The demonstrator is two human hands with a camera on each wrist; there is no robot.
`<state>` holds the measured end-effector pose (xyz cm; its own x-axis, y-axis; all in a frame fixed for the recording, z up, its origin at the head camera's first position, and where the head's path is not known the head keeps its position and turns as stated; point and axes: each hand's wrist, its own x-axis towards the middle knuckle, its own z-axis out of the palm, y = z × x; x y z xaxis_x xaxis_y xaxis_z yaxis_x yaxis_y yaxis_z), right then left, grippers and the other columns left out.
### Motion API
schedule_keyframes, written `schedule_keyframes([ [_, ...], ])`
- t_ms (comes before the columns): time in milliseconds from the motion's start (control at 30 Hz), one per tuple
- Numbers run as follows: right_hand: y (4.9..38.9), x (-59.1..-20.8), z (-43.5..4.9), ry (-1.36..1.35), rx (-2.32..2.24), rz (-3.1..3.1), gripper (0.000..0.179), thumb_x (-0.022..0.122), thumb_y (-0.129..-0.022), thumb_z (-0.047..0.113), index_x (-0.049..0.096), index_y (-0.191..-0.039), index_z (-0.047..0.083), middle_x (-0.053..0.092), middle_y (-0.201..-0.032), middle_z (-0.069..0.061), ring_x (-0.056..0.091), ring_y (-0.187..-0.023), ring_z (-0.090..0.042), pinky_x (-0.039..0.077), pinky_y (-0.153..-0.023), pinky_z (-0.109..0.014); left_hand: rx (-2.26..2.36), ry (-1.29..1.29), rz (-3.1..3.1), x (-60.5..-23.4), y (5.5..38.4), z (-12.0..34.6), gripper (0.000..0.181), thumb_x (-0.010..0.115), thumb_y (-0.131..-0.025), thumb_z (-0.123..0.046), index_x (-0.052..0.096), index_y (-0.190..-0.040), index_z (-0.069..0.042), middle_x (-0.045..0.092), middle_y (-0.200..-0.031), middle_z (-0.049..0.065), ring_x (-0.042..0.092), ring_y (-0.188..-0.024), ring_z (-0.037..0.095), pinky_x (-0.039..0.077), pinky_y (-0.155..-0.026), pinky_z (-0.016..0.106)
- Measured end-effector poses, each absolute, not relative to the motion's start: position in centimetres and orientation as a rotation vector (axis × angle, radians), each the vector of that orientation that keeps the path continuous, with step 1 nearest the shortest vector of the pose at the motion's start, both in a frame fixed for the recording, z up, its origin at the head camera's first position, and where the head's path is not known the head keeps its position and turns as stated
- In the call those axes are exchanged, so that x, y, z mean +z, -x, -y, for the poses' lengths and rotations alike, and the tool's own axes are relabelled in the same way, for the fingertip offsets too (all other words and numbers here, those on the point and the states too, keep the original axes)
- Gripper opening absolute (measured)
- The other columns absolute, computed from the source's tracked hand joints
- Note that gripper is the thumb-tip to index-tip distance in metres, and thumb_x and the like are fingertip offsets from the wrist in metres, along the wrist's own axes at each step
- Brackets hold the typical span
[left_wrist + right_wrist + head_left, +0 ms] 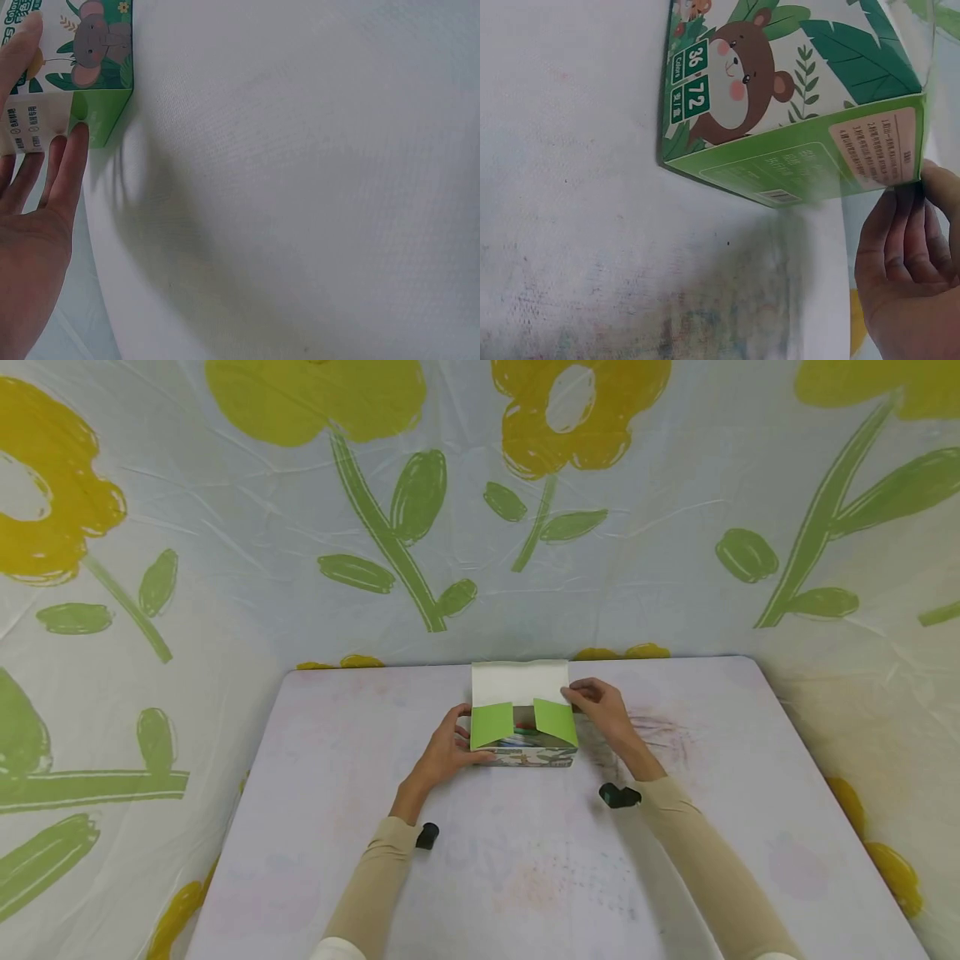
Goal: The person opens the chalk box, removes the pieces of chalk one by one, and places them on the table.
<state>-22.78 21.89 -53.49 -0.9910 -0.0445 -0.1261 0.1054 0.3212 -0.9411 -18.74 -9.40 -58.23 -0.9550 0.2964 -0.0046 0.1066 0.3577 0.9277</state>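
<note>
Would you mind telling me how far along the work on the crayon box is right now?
Done: the box lies on the table with its white lid folded back and both green side flaps standing up, so coloured sticks show inside. In hand: the left hand steadies the box's left end, and the right hand pinches the lid's right corner. Left: nothing has been taken out yet.

Box sits mid-surface, toward the far edge, lid flap raised behind it. Left hand against box's left end; right hand at its right rear corner. Backdrop cloth behind.
</note>
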Motion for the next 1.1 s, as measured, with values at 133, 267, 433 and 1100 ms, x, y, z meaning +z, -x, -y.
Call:
schedule_keyframes([
  [133,23.2,-55.1,-22.1,-0.12,-1.729,-2.486,0.052,0.07,-0.099,0.041,0.062,-0.125,-0.003,0.069,-0.107,-0.014,0.064,-0.104,-0.032,0.051,-0.098,-0.051,1.647,-0.378,-2.444,-58.1,18.7,9.4,0.097,0.093,-0.079,-0.022,0.034,-0.155,-0.01,0.046,-0.145,0.009,0.056,-0.102,0.022,0.054,-0.086,0.035],
  [267,23.3,-55.5,-22.0,-0.166,-1.697,-2.518,0.049,0.071,-0.098,0.041,0.065,-0.118,-0.002,0.068,-0.098,-0.01,0.064,-0.094,-0.029,0.055,-0.091,-0.048,1.66,-0.389,-2.44,-58.0,18.6,9.4,0.097,0.093,-0.078,-0.021,0.034,-0.155,-0.009,0.046,-0.146,0.01,0.056,-0.103,0.023,0.054,-0.087,0.038],
  [433,23.4,-55.4,-22.0,-0.206,-1.635,-2.509,0.047,0.071,-0.098,0.041,0.066,-0.118,-0.001,0.067,-0.097,-0.009,0.063,-0.088,-0.024,0.056,-0.084,-0.043,1.666,-0.383,-2.451,-58.0,18.7,9.4,0.098,0.093,-0.078,-0.02,0.034,-0.155,-0.007,0.047,-0.145,0.011,0.056,-0.102,0.024,0.054,-0.087,0.04],
  [1100,20.1,-55.1,-21.6,-0.013,-1.732,-2.689,0.039,0.063,-0.104,0.035,0.063,-0.12,0.0,0.067,-0.111,-0.019,0.064,-0.1,-0.027,0.051,-0.082,-0.023,1.609,-0.375,-2.548,-56.5,17.6,9.0,0.097,0.088,-0.084,-0.026,0.031,-0.158,-0.003,0.044,-0.153,0.014,0.057,-0.114,0.03,0.054,-0.092,0.042],
])
